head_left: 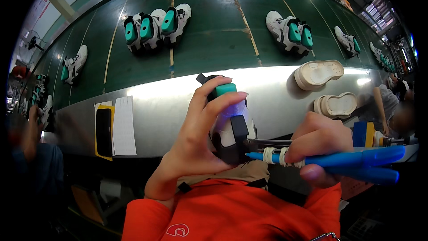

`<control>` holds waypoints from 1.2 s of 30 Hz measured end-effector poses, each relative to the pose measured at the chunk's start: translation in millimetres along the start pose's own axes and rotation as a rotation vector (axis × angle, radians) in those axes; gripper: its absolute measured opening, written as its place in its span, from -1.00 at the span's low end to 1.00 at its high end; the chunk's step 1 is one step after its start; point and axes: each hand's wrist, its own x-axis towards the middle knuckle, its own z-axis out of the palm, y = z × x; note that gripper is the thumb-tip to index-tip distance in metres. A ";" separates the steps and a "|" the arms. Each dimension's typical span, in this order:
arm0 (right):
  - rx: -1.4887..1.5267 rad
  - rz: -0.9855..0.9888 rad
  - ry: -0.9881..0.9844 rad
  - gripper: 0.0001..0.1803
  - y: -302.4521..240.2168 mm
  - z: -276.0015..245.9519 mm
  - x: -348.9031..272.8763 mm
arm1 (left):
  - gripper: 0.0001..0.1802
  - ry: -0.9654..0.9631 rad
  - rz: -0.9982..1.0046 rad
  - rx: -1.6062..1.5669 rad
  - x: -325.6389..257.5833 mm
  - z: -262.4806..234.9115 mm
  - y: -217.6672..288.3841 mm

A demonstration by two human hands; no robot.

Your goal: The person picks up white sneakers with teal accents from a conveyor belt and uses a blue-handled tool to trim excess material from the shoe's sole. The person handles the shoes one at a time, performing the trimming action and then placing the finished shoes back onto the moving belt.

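Note:
My left hand is wrapped round a white and black shoe, its fingers over the top and the thumb beneath. A green last sticks out of the shoe's opening, and a violet-blue glow falls on the upper below it. In my right hand is a blue pen with pale bands wound round its front part. A second blue barrel lies under it. The pen's tip is at the dark lower end of the shoe; whether it touches, I cannot tell.
Two cream shoe soles lie on the metal ledge at right. A black phone, a yellow pad and a white sheet are at left. Beyond, several shoes stand on the green belt. Other people work at both sides.

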 end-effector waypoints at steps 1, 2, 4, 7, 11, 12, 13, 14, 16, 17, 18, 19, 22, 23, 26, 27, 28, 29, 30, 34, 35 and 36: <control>-0.032 0.002 -0.014 -0.67 -1.9 -1.3 2.3 | -0.12 -0.002 -0.005 0.000 2.2 -0.8 -0.1; -0.058 0.003 -0.018 -0.68 -2.9 -2.4 3.6 | -0.11 -0.006 -0.009 -0.001 4.8 -1.3 0.0; -0.088 -0.012 -0.027 -0.72 -0.8 -2.0 8.3 | -0.10 0.010 -0.022 0.024 7.3 -3.8 0.1; -0.099 -0.021 0.051 -0.68 3.5 4.4 11.5 | -0.09 0.006 -0.030 0.026 12.0 -7.1 -1.2; -0.102 -0.062 0.043 -0.69 8.8 -1.5 13.2 | -0.08 0.005 -0.037 0.009 13.7 -9.7 -4.5; -0.059 -0.099 0.092 -0.61 16.2 0.2 7.6 | -0.08 0.008 -0.037 0.017 12.8 -11.1 -6.1; -0.020 -0.117 0.209 -0.58 20.9 -2.2 -2.8 | -0.08 0.003 -0.025 -0.004 14.2 -9.7 -5.7; -0.026 -0.042 0.400 -0.57 19.1 1.6 -12.2 | -0.09 -0.001 -0.013 -0.024 15.0 -7.7 -5.4; 0.009 0.037 0.751 -0.58 31.3 9.6 -23.9 | -0.10 0.009 -0.001 -0.024 9.7 -5.5 -9.9; 0.168 0.127 0.790 -0.61 40.4 5.7 -38.9 | -0.10 0.011 0.010 -0.025 4.5 -3.2 -10.8; 0.192 0.220 0.874 -0.63 48.6 8.2 -54.1 | -0.11 0.007 0.021 -0.032 -0.8 0.1 -12.0; 0.223 0.311 0.954 -0.64 57.7 14.8 -68.0 | -0.21 -0.004 0.098 0.020 -7.7 1.6 -10.3; 0.242 0.432 1.032 -0.69 86.7 46.8 -103.2 | -0.31 -0.153 0.450 0.285 -60.0 24.5 -40.9; 0.321 0.486 1.005 -0.71 91.0 57.4 -113.6 | -0.32 -0.206 0.521 0.355 -78.2 35.8 -47.7; 0.414 0.650 1.059 -0.75 93.4 74.0 -132.4 | -0.29 -0.300 0.706 0.601 -120.5 59.3 -88.8; 0.481 0.740 1.078 -0.77 88.7 74.6 -134.1 | -0.30 -0.258 0.710 0.596 -119.7 61.1 -94.7; 0.490 0.740 1.092 -0.78 89.5 74.3 -136.5 | -0.32 -0.350 0.704 0.570 -107.9 56.6 -93.9; 0.500 0.742 1.106 -0.78 91.8 72.6 -134.6 | -0.32 -0.347 0.709 0.535 -94.0 53.5 -100.1; 0.490 0.696 1.119 -0.79 90.9 69.5 -131.8 | -0.33 -0.345 0.719 0.488 -78.8 55.5 -111.2; 0.530 0.651 1.116 -0.79 96.6 62.1 -129.2 | -0.33 -0.449 0.597 0.368 3.2 55.8 -153.0; 0.530 0.653 1.140 -0.79 97.7 62.5 -128.5 | -0.29 -0.489 0.541 0.335 31.8 52.8 -158.0; 0.525 0.657 1.163 -0.79 100.4 64.3 -127.9 | -0.29 -0.439 0.512 0.355 57.1 52.0 -163.9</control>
